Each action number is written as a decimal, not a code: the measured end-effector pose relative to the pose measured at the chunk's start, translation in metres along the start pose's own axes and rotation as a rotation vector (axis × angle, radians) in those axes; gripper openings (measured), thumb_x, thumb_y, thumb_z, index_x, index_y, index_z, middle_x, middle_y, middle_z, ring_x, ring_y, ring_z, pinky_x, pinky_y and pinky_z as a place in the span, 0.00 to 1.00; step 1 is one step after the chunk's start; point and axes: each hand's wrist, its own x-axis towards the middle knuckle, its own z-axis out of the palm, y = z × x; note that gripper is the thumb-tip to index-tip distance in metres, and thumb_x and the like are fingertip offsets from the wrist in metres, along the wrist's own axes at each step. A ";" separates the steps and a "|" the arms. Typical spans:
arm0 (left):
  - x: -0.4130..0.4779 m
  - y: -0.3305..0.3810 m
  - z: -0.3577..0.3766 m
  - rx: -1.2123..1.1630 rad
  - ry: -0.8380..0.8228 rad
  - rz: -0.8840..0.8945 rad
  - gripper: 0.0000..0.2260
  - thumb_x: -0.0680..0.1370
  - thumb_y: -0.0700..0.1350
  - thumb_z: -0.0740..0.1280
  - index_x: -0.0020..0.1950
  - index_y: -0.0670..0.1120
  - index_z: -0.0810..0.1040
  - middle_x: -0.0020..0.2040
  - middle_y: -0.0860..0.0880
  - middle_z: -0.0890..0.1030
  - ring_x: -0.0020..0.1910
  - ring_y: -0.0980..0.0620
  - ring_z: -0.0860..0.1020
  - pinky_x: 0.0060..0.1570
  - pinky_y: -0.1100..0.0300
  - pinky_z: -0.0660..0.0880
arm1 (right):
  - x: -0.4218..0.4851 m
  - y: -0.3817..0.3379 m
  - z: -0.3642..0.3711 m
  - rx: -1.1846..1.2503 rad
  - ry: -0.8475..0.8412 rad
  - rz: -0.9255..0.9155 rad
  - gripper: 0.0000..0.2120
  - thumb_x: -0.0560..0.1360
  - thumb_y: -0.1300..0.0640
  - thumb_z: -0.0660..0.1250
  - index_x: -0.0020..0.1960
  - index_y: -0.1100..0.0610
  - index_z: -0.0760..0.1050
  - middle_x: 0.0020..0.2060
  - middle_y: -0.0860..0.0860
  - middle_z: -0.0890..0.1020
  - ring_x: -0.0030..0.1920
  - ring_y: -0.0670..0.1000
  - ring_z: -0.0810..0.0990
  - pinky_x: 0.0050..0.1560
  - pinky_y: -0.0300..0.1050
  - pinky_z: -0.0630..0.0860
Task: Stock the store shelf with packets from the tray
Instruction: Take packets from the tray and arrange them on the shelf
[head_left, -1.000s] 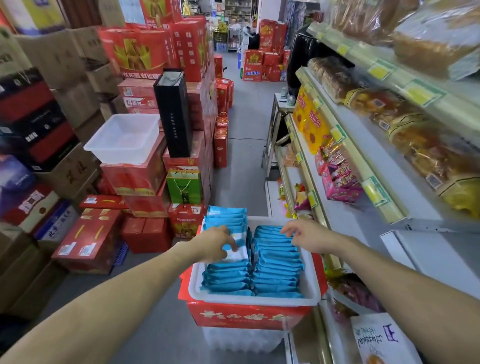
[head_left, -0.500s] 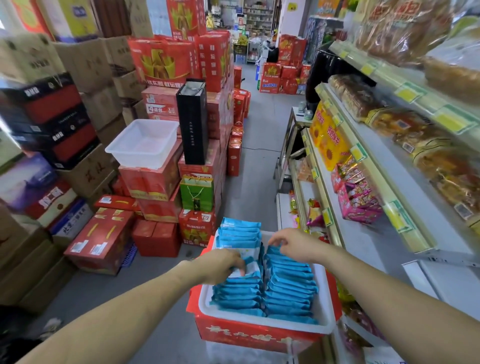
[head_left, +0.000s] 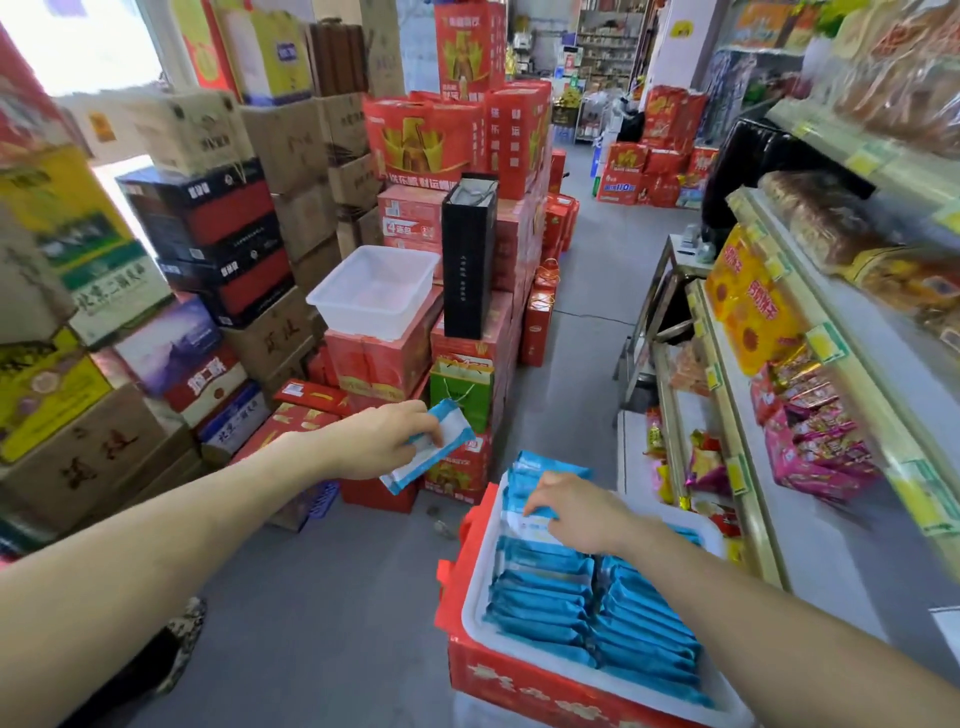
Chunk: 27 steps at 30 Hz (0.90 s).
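Clenching lifted packet (head_left: 457, 434) in left hand (head_left: 376, 441) grip | right hand (head_left: 576, 512) grip pinching second packet (head_left: 525, 524) in tray (head_left: 475, 597)

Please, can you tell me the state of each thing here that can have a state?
Left hand: grips a loose packet in the air, left of the tray.
Right hand: pinches a tilted packet at the far end of the tray's left row.
Tray: nearly full, two rows of blue packets.
White tub: empty, upright on red boxes.
Shelf: partly stocked, bare beside the tray.
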 end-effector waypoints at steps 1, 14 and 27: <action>-0.005 -0.005 0.000 0.009 -0.018 -0.021 0.19 0.80 0.38 0.63 0.65 0.58 0.76 0.57 0.55 0.71 0.54 0.53 0.74 0.51 0.55 0.73 | 0.000 -0.001 0.000 -0.014 -0.005 -0.010 0.22 0.78 0.65 0.62 0.65 0.44 0.79 0.59 0.46 0.74 0.61 0.52 0.74 0.59 0.55 0.75; 0.001 -0.029 0.005 0.058 -0.179 0.010 0.21 0.80 0.39 0.65 0.67 0.61 0.78 0.62 0.54 0.76 0.59 0.53 0.75 0.63 0.50 0.74 | -0.004 -0.005 0.019 -0.099 -0.116 -0.079 0.27 0.76 0.71 0.59 0.63 0.44 0.80 0.53 0.47 0.75 0.53 0.51 0.76 0.51 0.49 0.75; 0.163 0.094 -0.173 0.115 0.112 0.371 0.17 0.79 0.37 0.67 0.54 0.58 0.87 0.47 0.63 0.81 0.46 0.61 0.77 0.46 0.80 0.65 | -0.116 0.019 -0.242 -0.183 0.186 0.177 0.24 0.74 0.68 0.58 0.60 0.47 0.82 0.60 0.46 0.79 0.57 0.50 0.77 0.43 0.34 0.67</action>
